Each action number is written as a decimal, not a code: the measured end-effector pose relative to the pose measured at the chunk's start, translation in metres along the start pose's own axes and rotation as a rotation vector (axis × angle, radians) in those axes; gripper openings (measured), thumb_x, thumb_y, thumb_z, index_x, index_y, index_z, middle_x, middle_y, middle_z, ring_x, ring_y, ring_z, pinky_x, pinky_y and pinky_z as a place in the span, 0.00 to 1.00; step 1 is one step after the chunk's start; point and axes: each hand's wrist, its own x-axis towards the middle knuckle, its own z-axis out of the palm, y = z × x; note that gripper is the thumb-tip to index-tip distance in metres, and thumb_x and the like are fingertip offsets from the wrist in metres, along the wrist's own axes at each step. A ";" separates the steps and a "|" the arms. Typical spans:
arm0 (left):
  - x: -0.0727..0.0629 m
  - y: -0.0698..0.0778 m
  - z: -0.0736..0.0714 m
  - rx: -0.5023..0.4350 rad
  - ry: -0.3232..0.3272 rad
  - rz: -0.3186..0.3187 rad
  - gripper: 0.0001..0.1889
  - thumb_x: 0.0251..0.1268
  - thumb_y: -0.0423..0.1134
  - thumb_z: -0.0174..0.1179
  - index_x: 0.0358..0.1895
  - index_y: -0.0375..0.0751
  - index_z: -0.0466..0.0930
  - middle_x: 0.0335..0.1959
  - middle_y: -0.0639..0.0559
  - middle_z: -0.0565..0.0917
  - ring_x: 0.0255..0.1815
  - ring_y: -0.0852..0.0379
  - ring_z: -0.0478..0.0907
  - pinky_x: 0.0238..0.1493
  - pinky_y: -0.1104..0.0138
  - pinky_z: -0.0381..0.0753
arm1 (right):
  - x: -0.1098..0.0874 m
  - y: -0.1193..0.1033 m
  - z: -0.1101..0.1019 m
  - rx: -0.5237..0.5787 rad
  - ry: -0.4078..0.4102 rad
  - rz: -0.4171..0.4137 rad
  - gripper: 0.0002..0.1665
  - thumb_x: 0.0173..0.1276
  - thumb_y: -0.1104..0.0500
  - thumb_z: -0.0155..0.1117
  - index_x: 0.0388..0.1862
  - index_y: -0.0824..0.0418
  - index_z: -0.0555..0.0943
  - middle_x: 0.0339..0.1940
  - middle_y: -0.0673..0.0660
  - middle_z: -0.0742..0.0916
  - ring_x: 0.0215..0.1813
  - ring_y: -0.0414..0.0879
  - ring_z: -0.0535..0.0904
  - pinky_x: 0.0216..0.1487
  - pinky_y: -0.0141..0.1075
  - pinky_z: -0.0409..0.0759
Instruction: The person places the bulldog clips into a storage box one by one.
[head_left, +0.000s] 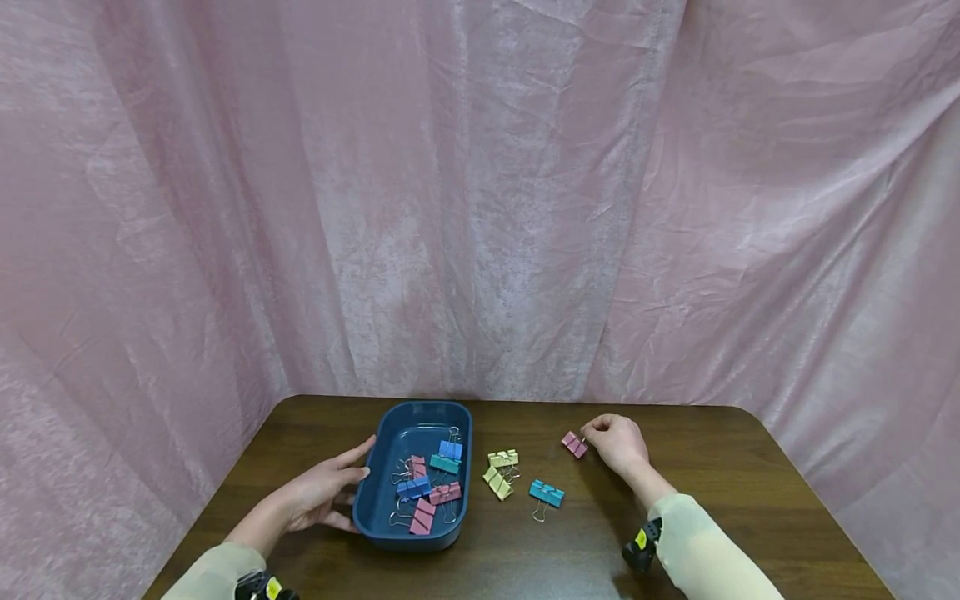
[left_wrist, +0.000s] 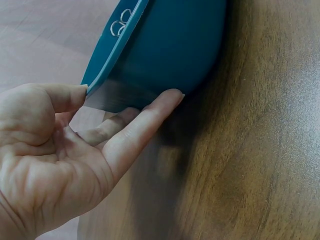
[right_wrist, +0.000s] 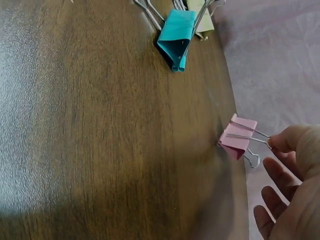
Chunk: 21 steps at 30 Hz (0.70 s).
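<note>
I have the right hand [head_left: 617, 442] pinching a pink clip [head_left: 574, 444], right of the bin [head_left: 412, 542]; the left hand [head_left: 318, 495], fingers extended, touches the bin's left side.

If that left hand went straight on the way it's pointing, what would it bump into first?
The blue container, with no gap to cross: the left hand touches its side, the thumb at the rim and a finger against the outer wall.
</note>
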 end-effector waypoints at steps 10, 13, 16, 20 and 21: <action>-0.001 -0.001 -0.001 -0.008 -0.005 0.004 0.36 0.85 0.41 0.45 0.85 0.52 0.37 0.70 0.23 0.66 0.57 0.33 0.81 0.43 0.37 0.83 | 0.000 -0.009 -0.003 -0.041 0.064 -0.104 0.05 0.62 0.58 0.69 0.28 0.52 0.90 0.35 0.50 0.91 0.46 0.55 0.83 0.47 0.45 0.77; 0.000 -0.002 -0.001 -0.010 -0.002 0.004 0.36 0.84 0.41 0.45 0.85 0.52 0.37 0.71 0.23 0.65 0.56 0.33 0.81 0.43 0.37 0.83 | -0.001 -0.013 -0.004 -0.046 0.078 -0.122 0.05 0.62 0.58 0.69 0.29 0.53 0.90 0.39 0.53 0.90 0.52 0.60 0.81 0.54 0.50 0.75; 0.000 -0.002 -0.001 -0.010 -0.002 0.003 0.36 0.84 0.41 0.45 0.85 0.52 0.37 0.70 0.23 0.65 0.56 0.33 0.81 0.43 0.37 0.83 | -0.001 -0.017 -0.005 -0.034 0.089 -0.128 0.04 0.63 0.57 0.69 0.31 0.54 0.90 0.41 0.55 0.90 0.54 0.62 0.79 0.56 0.51 0.74; 0.000 -0.001 -0.001 -0.008 -0.003 0.003 0.36 0.84 0.41 0.46 0.85 0.52 0.38 0.70 0.23 0.66 0.56 0.34 0.81 0.43 0.38 0.83 | -0.002 -0.022 -0.006 -0.017 0.104 -0.137 0.04 0.63 0.57 0.71 0.32 0.55 0.90 0.40 0.57 0.90 0.54 0.62 0.79 0.57 0.50 0.73; 0.001 -0.001 -0.001 -0.007 -0.003 0.003 0.36 0.84 0.41 0.46 0.85 0.52 0.38 0.70 0.23 0.66 0.56 0.34 0.81 0.43 0.38 0.83 | -0.002 -0.023 -0.007 -0.019 0.109 -0.144 0.04 0.63 0.57 0.71 0.32 0.56 0.90 0.40 0.57 0.90 0.53 0.62 0.80 0.56 0.51 0.73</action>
